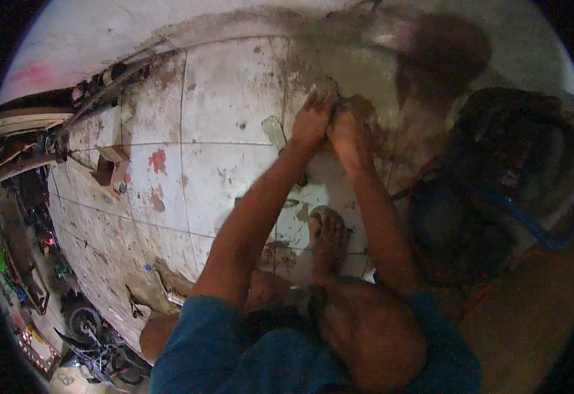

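Note:
Both arms reach forward over dirty white floor tiles (pixel 228 98). My left hand (pixel 311 121) and my right hand (pixel 348 125) meet side by side, low over a damp, stained patch. Their fingers curl inward around something small that I cannot make out; a pale greenish bit (pixel 326 87) shows just beyond the fingertips. Beside my left wrist lies a pale, translucent, flattish object (pixel 274 131). Under the left forearm a small dark object (pixel 302 178) is partly hidden. A thin dark piece (pixel 291 203) rests nearer to my bare foot (pixel 328 226).
On the right stands a bulky dark object (pixel 444 217) with a blue tube-like strip (pixel 517 213). At the left are an open cardboard box (pixel 110 164) and red stains (pixel 158 161). A bicycle or motorbike (pixel 87 325) stands at the lower left. A wall (pixel 221 16) bounds the far side.

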A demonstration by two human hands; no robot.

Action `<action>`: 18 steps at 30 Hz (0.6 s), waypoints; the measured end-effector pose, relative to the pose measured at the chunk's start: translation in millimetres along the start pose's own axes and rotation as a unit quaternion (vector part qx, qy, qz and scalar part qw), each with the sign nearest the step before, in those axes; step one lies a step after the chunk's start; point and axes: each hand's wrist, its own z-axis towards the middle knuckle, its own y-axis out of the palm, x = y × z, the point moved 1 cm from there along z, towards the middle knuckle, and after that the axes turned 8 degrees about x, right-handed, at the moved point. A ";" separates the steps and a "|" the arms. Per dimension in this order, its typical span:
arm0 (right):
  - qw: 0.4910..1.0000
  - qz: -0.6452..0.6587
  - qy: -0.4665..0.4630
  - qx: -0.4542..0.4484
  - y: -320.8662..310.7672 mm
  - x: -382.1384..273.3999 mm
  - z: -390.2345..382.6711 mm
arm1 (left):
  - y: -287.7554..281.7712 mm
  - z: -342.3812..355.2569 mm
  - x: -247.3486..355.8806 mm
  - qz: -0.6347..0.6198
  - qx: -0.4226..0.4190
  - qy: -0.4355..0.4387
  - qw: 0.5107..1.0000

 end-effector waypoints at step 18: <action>0.999 -0.038 -0.021 -0.009 2.3 -1.4 -2.8 | -9.1 1.1 1.7 -0.004 0.017 0.003 1.000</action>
